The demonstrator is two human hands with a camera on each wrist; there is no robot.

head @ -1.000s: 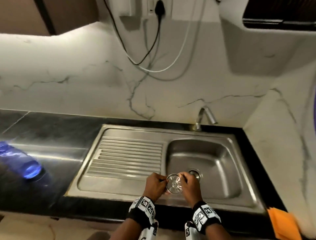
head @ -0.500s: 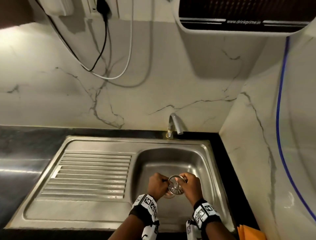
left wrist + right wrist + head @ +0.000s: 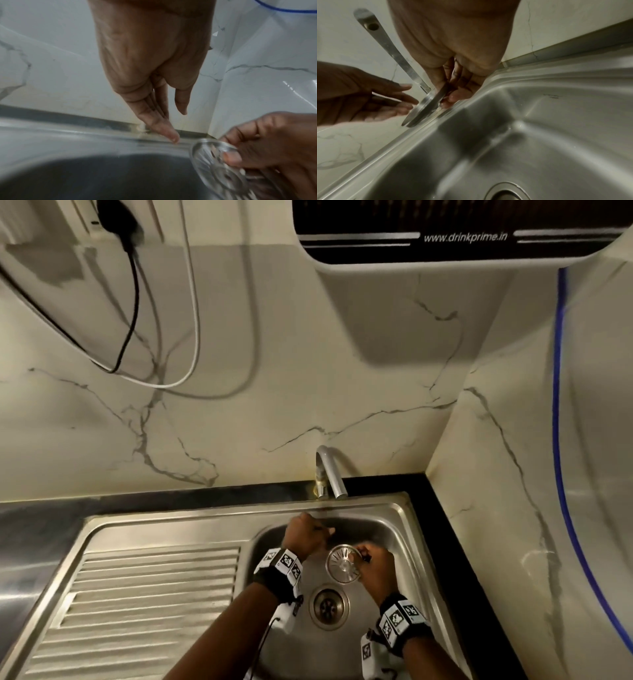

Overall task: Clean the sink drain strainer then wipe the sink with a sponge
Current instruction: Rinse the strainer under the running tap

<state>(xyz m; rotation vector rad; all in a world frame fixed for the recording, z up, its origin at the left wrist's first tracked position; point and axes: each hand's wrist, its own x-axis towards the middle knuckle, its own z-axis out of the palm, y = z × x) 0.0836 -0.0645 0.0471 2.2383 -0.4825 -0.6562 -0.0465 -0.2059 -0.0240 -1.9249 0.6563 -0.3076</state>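
My right hand (image 3: pixel 375 568) pinches the strainer (image 3: pixel 343 563) by its right edge, thumb on the slotted face and fingers behind, holding it tilted above the basin of the sink (image 3: pixel 404 529). It hangs just beyond the open drain (image 3: pixel 329 606) and short of the faucet (image 3: pixel 330 474). My left hand (image 3: pixel 303 537) holds nothing; its fingers (image 3: pixel 169 133) are straight and relaxed and point toward the far rim of the sink, near the base of the faucet. From the right wrist view the strainer (image 3: pixel 426 106) is seen edge-on, with pale residue at its lower rim beside my thumb. I cannot tell whether water is running.

Procedure, as I judge it:

1. Use the free left hand to open the faucet. I see no lever in these views, so locate the control first.
2. Keep the pinch on the rim only, so the slots are not covered by the thumb.
3. Bring the strainer under the spout with the slotted face toward the stream, then turn it to flush the back.
4. Rub the residue off with the left fingers, working along the slots.
5. Hold it low over the basin. Wet steel is slippery, and a drop would land near the open drain.

No sponge is in view; locate it before wiping.
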